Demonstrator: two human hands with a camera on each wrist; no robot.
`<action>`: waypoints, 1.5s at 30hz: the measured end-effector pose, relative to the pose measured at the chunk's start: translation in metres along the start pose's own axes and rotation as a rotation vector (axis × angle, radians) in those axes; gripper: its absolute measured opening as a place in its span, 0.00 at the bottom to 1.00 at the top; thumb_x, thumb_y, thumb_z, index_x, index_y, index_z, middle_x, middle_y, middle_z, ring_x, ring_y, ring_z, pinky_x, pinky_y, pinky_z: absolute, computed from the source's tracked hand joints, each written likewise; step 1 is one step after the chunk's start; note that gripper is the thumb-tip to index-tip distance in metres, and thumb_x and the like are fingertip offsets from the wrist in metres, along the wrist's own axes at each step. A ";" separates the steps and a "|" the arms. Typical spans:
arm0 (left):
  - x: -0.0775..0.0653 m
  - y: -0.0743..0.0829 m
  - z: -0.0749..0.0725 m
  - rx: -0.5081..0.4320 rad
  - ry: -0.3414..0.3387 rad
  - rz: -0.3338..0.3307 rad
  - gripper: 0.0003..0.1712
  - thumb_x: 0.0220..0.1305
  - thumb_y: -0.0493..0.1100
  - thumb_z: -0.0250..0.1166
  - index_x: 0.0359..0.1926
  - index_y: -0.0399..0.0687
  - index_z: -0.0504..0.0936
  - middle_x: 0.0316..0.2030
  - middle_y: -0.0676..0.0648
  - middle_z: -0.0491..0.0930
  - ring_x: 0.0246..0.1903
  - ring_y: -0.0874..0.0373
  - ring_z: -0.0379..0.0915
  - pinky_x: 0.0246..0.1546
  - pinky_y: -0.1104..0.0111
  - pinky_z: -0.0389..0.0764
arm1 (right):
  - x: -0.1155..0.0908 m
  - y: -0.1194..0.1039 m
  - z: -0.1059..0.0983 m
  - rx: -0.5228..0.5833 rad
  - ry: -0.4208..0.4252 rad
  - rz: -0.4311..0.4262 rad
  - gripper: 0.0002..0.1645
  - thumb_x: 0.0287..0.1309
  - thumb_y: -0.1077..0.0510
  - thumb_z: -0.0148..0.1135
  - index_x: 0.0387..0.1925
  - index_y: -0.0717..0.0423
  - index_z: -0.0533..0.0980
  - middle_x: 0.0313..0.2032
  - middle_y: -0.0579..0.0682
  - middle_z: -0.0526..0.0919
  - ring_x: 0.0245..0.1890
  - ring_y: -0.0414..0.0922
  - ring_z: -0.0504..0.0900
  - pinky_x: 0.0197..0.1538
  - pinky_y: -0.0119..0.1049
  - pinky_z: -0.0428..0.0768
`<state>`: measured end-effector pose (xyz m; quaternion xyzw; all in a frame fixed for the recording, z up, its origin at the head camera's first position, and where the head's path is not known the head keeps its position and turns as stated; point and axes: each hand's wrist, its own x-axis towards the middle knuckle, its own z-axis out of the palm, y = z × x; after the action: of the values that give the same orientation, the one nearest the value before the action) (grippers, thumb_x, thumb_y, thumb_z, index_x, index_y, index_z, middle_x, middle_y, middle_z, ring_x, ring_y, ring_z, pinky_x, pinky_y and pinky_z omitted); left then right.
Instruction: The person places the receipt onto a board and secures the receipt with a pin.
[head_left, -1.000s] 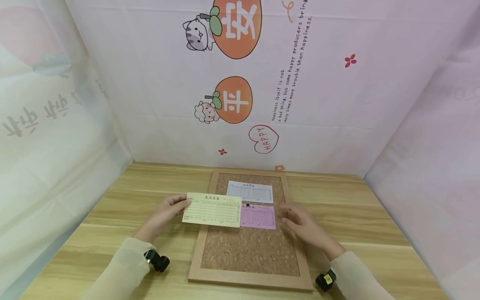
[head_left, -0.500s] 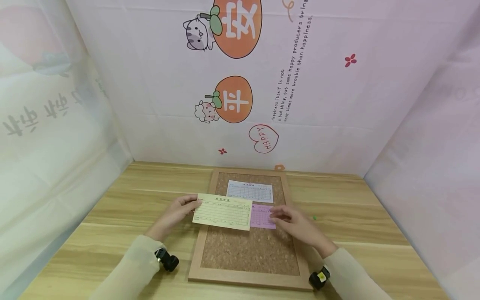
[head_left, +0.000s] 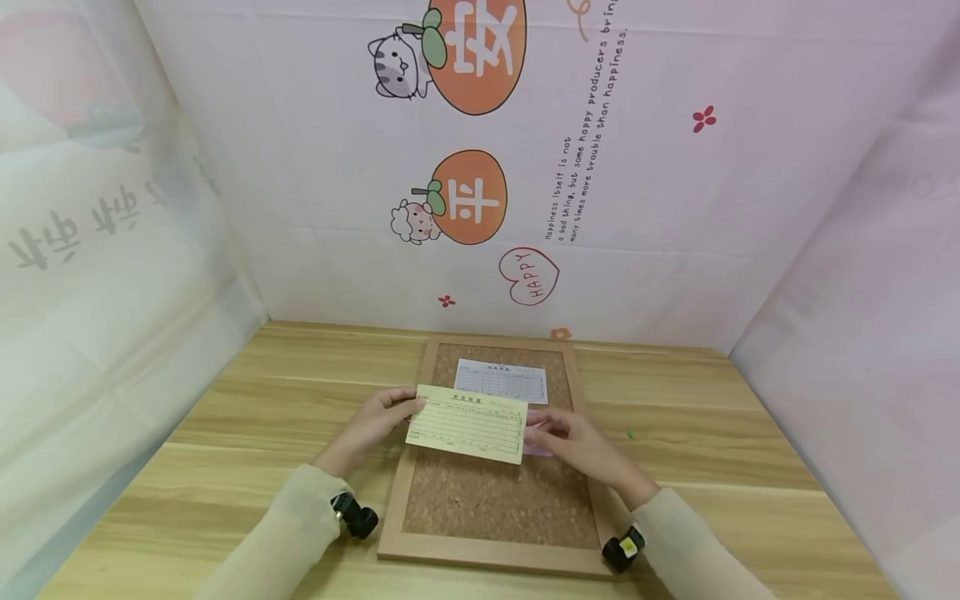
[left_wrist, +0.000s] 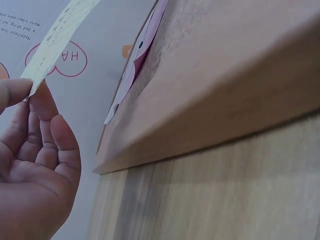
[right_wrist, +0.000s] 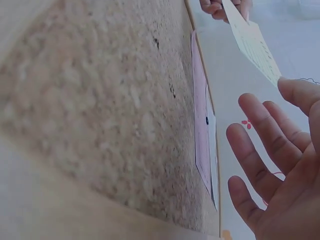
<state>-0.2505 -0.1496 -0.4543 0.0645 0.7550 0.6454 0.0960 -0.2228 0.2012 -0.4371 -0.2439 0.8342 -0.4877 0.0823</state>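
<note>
My left hand (head_left: pixel 375 425) pinches the left edge of a pale yellow printed form (head_left: pixel 467 423) between thumb and fingers, holding it raised over the corkboard (head_left: pixel 495 496). Its thumb (left_wrist: pixel 15 92) lies on the paper's near end in the left wrist view. My right hand (head_left: pixel 577 442) is at the form's right edge; in the right wrist view its fingers (right_wrist: pixel 270 135) are spread and its thumb tip is right at the paper's corner. Behind the yellow form, a pink form (right_wrist: pixel 200 115) lies on the board, mostly hidden in the head view. Above it lies a white form (head_left: pixel 510 382).
The wood-framed corkboard lies on a wood-grain table (head_left: pixel 300 367). A small dark pin (right_wrist: pixel 207 120) shows at the pink form. A tiny green thing (head_left: pixel 631 433) lies right of the board. A printed cloth (head_left: pixel 637 167) hangs behind, with more cloth at both sides.
The yellow form has moved right with my left hand, covering more of the pink form. My right hand has come left to the yellow form's right edge.
</note>
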 end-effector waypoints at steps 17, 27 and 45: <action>0.002 -0.005 0.014 0.023 -0.105 0.043 0.21 0.71 0.45 0.63 0.57 0.33 0.79 0.40 0.47 0.83 0.36 0.57 0.77 0.38 0.65 0.79 | -0.004 0.006 -0.004 0.010 0.023 0.047 0.16 0.73 0.49 0.57 0.41 0.59 0.77 0.30 0.55 0.80 0.32 0.48 0.79 0.32 0.35 0.78; 0.001 -0.006 0.016 0.136 -0.234 0.105 0.19 0.72 0.44 0.63 0.54 0.33 0.81 0.41 0.46 0.85 0.38 0.56 0.79 0.38 0.67 0.80 | -0.015 0.010 -0.011 0.013 -0.079 0.033 0.14 0.74 0.55 0.55 0.38 0.63 0.76 0.32 0.60 0.82 0.35 0.54 0.81 0.36 0.38 0.80; -0.004 -0.001 0.015 0.288 -0.324 0.109 0.16 0.72 0.48 0.62 0.47 0.41 0.87 0.35 0.49 0.85 0.34 0.56 0.76 0.34 0.68 0.76 | -0.026 0.013 -0.018 -0.044 -0.150 0.046 0.14 0.73 0.55 0.57 0.35 0.62 0.76 0.34 0.57 0.82 0.35 0.53 0.82 0.38 0.38 0.81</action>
<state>-0.2430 -0.1361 -0.4577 0.2211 0.8095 0.5164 0.1707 -0.2115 0.2327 -0.4418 -0.2620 0.8417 -0.4476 0.1503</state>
